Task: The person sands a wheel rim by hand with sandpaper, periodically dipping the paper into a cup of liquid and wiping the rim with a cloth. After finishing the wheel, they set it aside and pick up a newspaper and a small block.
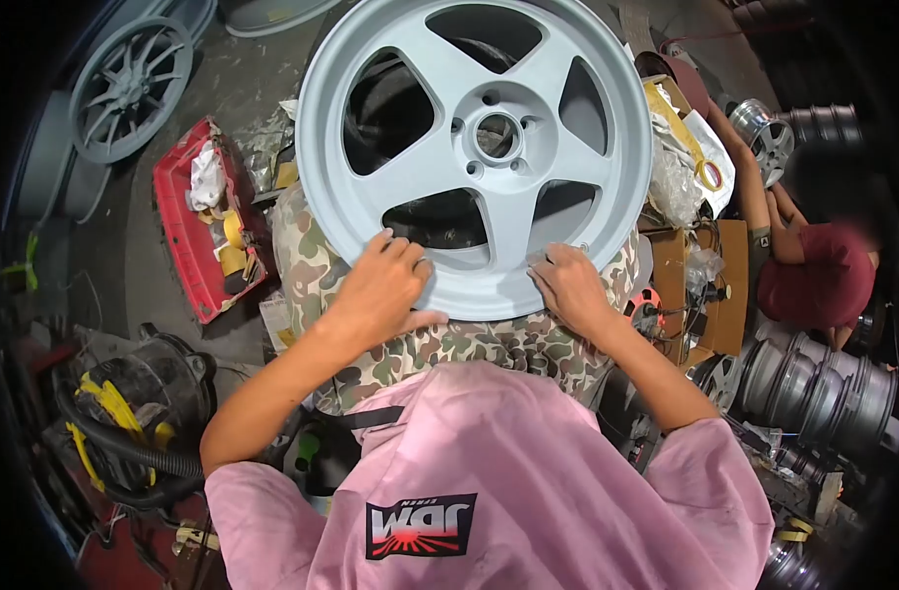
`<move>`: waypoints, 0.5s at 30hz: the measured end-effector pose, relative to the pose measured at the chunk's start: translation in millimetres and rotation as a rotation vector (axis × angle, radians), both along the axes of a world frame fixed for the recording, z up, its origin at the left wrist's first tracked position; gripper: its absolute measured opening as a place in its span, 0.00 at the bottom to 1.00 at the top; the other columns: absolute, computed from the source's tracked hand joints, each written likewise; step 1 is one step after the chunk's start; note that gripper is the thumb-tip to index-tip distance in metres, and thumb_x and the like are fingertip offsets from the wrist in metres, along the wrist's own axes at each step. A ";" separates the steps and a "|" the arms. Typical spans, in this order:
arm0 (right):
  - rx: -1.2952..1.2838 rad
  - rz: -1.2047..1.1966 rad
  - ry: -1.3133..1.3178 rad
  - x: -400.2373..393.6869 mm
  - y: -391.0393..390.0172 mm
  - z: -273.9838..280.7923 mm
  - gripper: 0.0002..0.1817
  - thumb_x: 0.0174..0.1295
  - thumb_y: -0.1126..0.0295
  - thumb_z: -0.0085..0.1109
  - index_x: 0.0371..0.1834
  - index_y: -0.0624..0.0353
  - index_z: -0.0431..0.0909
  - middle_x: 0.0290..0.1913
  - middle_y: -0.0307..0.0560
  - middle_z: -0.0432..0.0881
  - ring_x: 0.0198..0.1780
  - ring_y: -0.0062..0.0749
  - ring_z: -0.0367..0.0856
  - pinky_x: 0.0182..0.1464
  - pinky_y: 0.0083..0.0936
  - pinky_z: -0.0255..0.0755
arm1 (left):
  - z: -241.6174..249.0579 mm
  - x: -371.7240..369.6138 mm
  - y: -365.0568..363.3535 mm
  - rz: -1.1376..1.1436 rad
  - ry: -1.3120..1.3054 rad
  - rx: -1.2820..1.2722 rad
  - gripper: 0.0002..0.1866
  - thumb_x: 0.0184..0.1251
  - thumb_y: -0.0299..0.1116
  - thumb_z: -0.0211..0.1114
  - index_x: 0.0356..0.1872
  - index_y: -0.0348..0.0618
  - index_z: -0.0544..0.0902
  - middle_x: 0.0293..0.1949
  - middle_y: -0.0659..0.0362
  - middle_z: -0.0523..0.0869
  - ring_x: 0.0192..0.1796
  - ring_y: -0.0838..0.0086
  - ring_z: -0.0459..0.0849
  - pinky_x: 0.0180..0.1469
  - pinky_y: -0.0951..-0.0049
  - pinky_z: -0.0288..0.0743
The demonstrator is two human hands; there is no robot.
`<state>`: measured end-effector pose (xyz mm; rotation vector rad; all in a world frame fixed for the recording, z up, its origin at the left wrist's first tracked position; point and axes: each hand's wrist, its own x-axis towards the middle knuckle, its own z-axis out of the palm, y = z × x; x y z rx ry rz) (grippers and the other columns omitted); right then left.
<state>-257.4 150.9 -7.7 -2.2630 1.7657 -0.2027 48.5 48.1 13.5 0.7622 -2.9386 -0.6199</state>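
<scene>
A pale grey five-spoke wheel rim (533, 157) rests tilted against my camouflage-clad lap (498, 344), its spoked face toward me. On its lower left edge lies my left hand (385, 285), fingers bent over the lip near a spoke opening and the thumb stretched along the outer edge. My right hand (572, 285) grips the lower right edge with curled fingers, partly hidden from above. Bolt holes ring the wheel's round centre bore. Neither hand shows a tool.
At left sits a red bin (174, 211) with tape rolls and crumpled paper, below another grey wheel (132, 88). A black vacuum-like machine (154, 379) with a hose stands lower left. Cardboard boxes (729, 285), a co-worker in a maroon shirt (818, 275) and stacked rims (813, 393) are at right.
</scene>
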 end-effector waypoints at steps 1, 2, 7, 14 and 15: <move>0.013 0.053 0.012 -10.1 -2.4 -7.2 0.08 0.64 0.73 0.61 0.41 0.66 0.85 0.43 0.57 0.84 0.48 0.56 0.83 0.56 0.49 0.77 | -5.9 -3.8 3.8 -0.041 -0.104 -0.080 0.35 0.59 0.57 0.77 0.54 0.33 0.86 0.52 0.49 0.86 0.58 0.56 0.83 0.73 0.52 0.69; 0.009 0.048 0.006 -32.4 -9.4 -8.0 0.08 0.64 0.73 0.61 0.41 0.66 0.85 0.43 0.57 0.84 0.48 0.56 0.83 0.56 0.49 0.77 | -13.3 -9.1 8.1 -0.046 -0.110 -0.084 0.35 0.59 0.57 0.77 0.54 0.33 0.86 0.52 0.49 0.86 0.58 0.56 0.83 0.73 0.52 0.69; 0.067 0.152 0.219 -66.6 -28.1 -5.4 0.06 0.59 0.73 0.60 0.33 0.63 0.84 0.40 0.56 0.84 0.47 0.53 0.86 0.52 0.46 0.80 | -51.6 -50.9 43.4 -0.033 -0.223 -0.166 0.45 0.56 0.57 0.78 0.65 0.29 0.79 0.55 0.47 0.85 0.61 0.56 0.82 0.75 0.53 0.67; 0.176 -0.010 -0.053 -58.6 -17.4 33.7 0.08 0.67 0.69 0.63 0.39 0.63 0.87 0.41 0.58 0.82 0.46 0.56 0.84 0.49 0.47 0.79 | -43.7 -35.6 60.4 -0.059 -0.041 -0.252 0.38 0.67 0.47 0.71 0.69 0.28 0.74 0.66 0.41 0.79 0.71 0.50 0.75 0.77 0.53 0.63; 0.055 -0.033 0.055 -67.9 -16.2 36.3 0.08 0.65 0.70 0.64 0.42 0.62 0.87 0.42 0.58 0.82 0.47 0.55 0.84 0.50 0.47 0.79 | -35.7 -31.9 65.7 -0.071 -0.020 -0.244 0.36 0.69 0.46 0.70 0.69 0.28 0.75 0.66 0.42 0.79 0.71 0.51 0.74 0.77 0.53 0.63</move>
